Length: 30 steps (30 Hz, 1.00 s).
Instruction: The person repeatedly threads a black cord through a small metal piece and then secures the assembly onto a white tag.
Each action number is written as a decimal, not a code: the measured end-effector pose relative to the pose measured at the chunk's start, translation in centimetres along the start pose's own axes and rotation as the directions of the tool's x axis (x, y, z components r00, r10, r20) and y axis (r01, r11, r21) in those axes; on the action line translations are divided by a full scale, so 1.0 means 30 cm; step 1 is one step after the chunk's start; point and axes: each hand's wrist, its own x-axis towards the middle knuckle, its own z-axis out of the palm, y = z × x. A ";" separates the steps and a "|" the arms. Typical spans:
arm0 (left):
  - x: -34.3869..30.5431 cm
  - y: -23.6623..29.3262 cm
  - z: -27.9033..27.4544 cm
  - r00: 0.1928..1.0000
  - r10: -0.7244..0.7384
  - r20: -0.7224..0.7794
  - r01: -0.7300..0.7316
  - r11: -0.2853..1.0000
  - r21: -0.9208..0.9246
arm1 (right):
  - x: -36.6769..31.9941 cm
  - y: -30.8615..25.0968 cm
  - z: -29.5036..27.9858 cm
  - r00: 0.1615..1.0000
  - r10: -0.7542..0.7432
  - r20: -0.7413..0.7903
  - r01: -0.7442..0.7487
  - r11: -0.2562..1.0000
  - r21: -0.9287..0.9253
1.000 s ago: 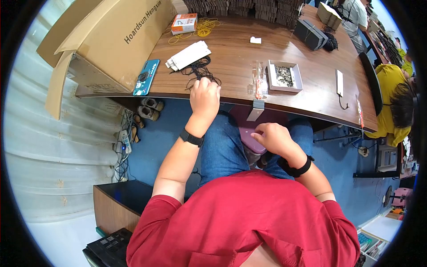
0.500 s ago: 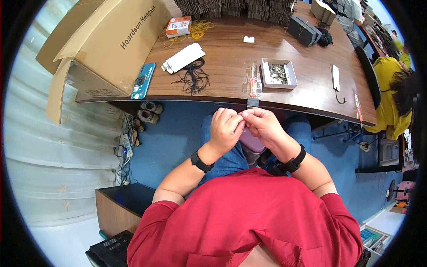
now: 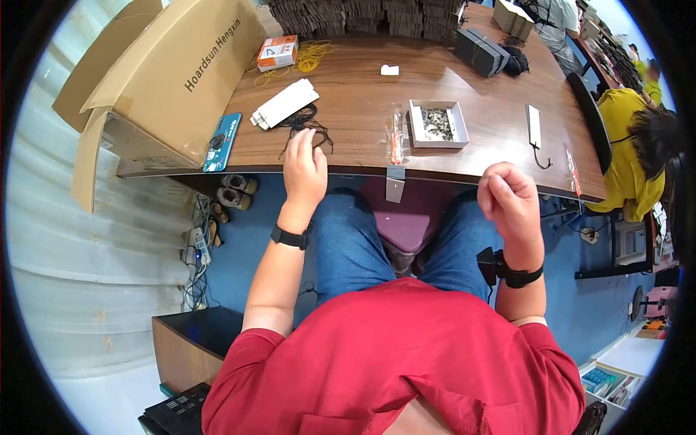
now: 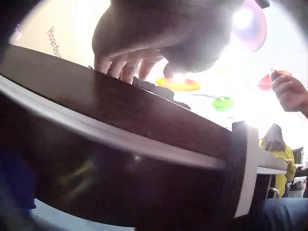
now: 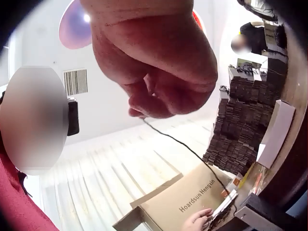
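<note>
My left hand reaches over the table's front edge with its fingers fairly straight, fingertips at a tangle of black cords beside stacked white strips. In the left wrist view, the fingertips of the left hand come down at the tabletop. Out to the right, my raised right hand has curled fingers. The right wrist view shows the right hand pinching one end of a thin black cord, which slants down towards the table. A stack of grey-edged tags juts over the front edge.
A shallow white box of small dark and light pieces stands mid-table. A white strip with a cord lies to the right. At the left are a cardboard box, a blue packet and yellow bands. Dark stacks line the back.
From being together above the lap half a second ago, the hands have separated. The left has moved forward and left to the cords; the right has moved out to the right.
</note>
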 end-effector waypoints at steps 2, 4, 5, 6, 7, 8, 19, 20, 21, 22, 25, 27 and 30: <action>0.033 0.101 -0.048 0.991 0.126 -0.050 -0.117 0.983 0.142 | -0.003 -0.063 0.010 0.978 0.147 0.148 -0.105 0.960 -0.260; 0.042 0.266 -0.075 0.977 0.211 0.012 -0.206 0.963 -0.173 | 0.015 -0.091 0.087 0.923 0.311 0.225 -0.117 0.786 -0.607; 0.032 0.345 -0.084 0.973 0.208 0.103 -0.156 0.913 -0.376 | 0.016 -0.048 0.111 0.938 0.248 0.244 -0.020 0.739 -0.673; 0.009 0.408 -0.081 0.956 0.223 0.189 -0.082 0.826 -0.558 | 0.021 -0.013 0.122 0.937 0.180 0.299 0.114 0.653 -0.749; -0.030 0.458 -0.063 0.911 0.094 0.402 0.298 0.523 -0.798 | 0.028 -0.002 0.136 0.933 0.174 0.315 0.140 0.633 -0.762; -0.054 0.488 -0.052 0.783 0.076 0.618 0.612 0.082 -0.786 | 0.037 0.001 0.143 0.928 0.167 0.332 0.167 0.613 -0.773; -0.138 0.371 0.019 0.631 -0.049 0.774 0.760 0.241 -0.604 | 0.193 0.045 0.068 0.933 0.295 0.206 -0.007 0.588 -0.809; -0.131 0.372 0.010 0.592 -0.081 0.801 0.799 0.190 -0.571 | 0.239 0.092 0.024 0.983 0.132 0.130 0.036 0.552 -0.833; -0.111 0.384 -0.017 0.550 -0.111 0.828 0.833 0.138 -0.535 | 0.294 0.107 -0.002 0.997 0.015 0.070 0.058 0.412 -0.909; -0.102 0.390 -0.033 0.504 -0.138 0.853 0.864 0.083 -0.497 | 0.342 0.119 -0.025 0.993 -0.111 0.029 0.058 0.261 -0.964; -0.109 0.387 -0.031 0.454 -0.116 0.883 0.879 -0.105 -0.465 | 0.415 0.170 -0.085 0.971 -0.160 0.176 0.158 -0.118 -0.980; -0.105 0.384 -0.041 0.438 -0.101 0.893 0.878 -0.165 -0.449 | 0.444 0.209 -0.082 0.989 -0.060 0.133 0.115 -0.243 -0.963; -0.105 0.379 -0.049 0.447 -0.103 0.889 0.868 -0.191 -0.459 | 0.460 0.223 -0.077 0.997 0.011 0.080 0.079 -0.353 -0.932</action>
